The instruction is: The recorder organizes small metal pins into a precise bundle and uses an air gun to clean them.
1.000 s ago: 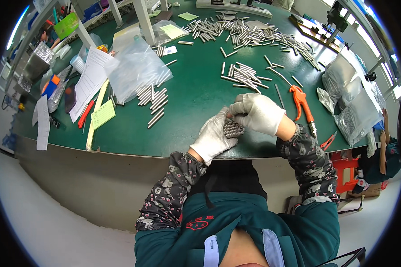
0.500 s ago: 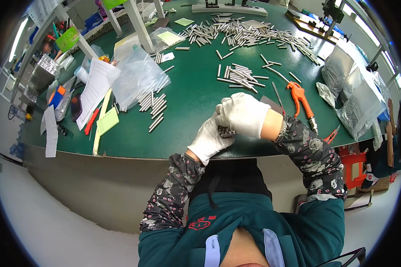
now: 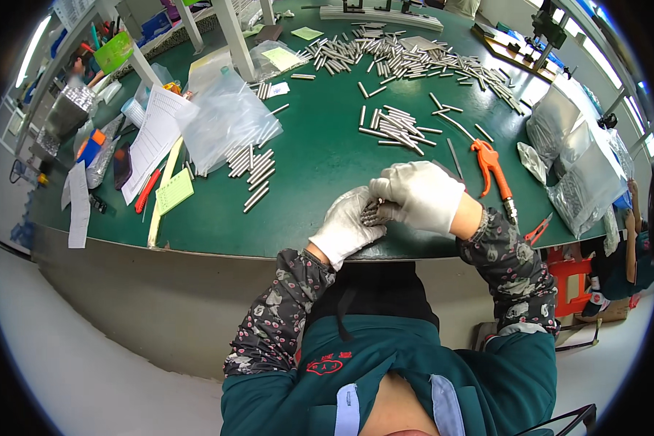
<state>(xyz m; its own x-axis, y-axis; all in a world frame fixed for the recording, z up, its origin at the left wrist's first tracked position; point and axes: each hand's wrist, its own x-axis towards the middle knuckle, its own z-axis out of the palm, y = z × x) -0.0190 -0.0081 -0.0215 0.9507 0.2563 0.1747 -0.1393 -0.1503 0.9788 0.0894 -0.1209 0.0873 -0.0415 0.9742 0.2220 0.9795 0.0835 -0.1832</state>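
My left hand, in a white glove, is curled around a bunch of short metal pins just above the table's near edge. Only the pin ends show between the gloves. My right hand, gloved too, is bent over them with thumb and fingertips pinched together; whatever it pinches is hidden. Beyond the hands lies a small pile of loose silver pins. Another group of pins lies to the left, partly under a clear plastic bag.
A wide heap of pins covers the table's far part. At right lie an orange air blow gun, red-handled pliers and plastic bags. Paper sheets, a yellow-green note and a red-handled tool are at left.
My right hand has shifted right and slightly down, opening a small gap from the left hand, so the pin ends show better. The left hand stays nearly in place.
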